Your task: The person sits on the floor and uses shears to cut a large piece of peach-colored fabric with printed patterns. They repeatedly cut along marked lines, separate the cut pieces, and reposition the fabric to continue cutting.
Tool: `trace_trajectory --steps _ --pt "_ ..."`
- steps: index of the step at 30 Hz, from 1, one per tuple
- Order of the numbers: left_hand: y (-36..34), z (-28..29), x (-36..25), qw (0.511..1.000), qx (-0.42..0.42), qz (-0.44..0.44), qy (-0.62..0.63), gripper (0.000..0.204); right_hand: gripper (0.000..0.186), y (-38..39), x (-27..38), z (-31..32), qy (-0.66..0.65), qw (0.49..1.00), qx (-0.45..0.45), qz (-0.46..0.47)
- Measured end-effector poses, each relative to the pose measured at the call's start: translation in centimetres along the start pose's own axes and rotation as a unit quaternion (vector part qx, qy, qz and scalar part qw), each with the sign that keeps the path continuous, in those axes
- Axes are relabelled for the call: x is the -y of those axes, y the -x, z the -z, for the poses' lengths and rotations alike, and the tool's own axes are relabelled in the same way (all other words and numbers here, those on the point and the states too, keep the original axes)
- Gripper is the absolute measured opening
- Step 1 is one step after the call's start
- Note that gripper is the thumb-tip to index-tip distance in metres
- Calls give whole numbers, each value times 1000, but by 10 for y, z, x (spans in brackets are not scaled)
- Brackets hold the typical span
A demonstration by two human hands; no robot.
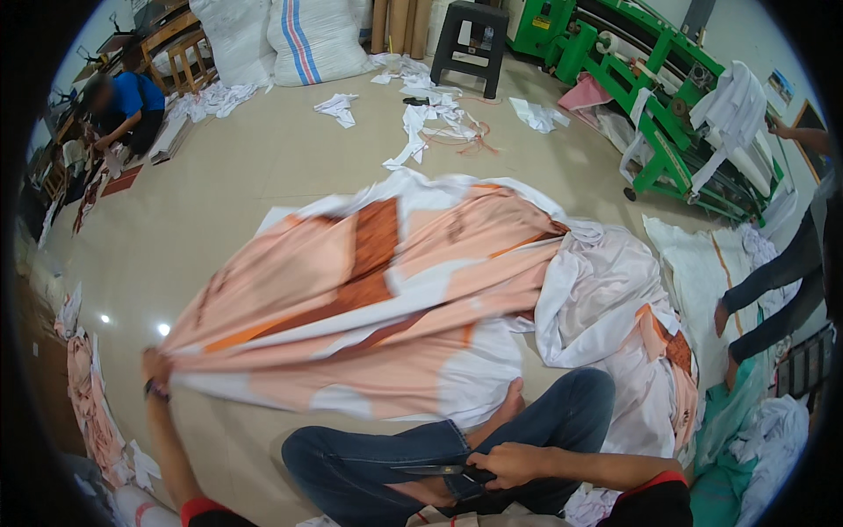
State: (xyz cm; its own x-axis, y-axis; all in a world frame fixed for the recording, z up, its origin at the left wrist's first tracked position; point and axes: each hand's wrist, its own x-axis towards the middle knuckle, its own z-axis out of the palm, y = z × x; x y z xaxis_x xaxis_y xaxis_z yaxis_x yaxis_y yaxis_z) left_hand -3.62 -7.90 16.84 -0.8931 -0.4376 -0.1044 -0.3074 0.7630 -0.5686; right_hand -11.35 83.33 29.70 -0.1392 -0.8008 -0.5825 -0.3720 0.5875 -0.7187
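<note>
My left hand (156,367), arm stretched out to the left, is closed on the gathered edge of a large printed fabric (351,290). Peach, white, rust-brown and orange areas make up its print. The cloth is pulled into long folds across the floor in front of me and partly blurred by motion. Over my crossed legs, my right hand (511,463) is wrapped round the black handles of a pair of scissors (430,471), whose blades point left. More of the fabric lies bunched as a pale heap (606,290) by my right knee.
White sacks (316,44) and a black stool (470,53) stand at the back. A green machine (650,97) with rollers is at the far right, and a person stands near it. Another person in blue (132,101) crouches far left. White cloth scraps (421,123) litter the floor.
</note>
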Motion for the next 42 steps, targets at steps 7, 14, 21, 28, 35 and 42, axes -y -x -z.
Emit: trace_trajectory --steps 7,14,21,28,35,42 --pt "213 -26 179 917 150 351 -115 16 57 38 -4 76 63 986 -86 -128" --pt "135 -26 -25 970 194 133 63 40 49 4 -15 127 188 975 -70 -96" --pt "0 113 -276 920 -38 12 390 83 51 -44 -88 115 270 958 35 -89" --pt "-110 114 -299 893 -26 140 426 85 40 -86 -118 162 331 913 153 -183" --pt "-163 144 -298 864 -198 13 463 27 93 -220 -196 292 262 790 -539 -130" --pt "-131 220 -239 840 -141 -117 510 68 19 -223 -213 406 188 716 -665 -93"
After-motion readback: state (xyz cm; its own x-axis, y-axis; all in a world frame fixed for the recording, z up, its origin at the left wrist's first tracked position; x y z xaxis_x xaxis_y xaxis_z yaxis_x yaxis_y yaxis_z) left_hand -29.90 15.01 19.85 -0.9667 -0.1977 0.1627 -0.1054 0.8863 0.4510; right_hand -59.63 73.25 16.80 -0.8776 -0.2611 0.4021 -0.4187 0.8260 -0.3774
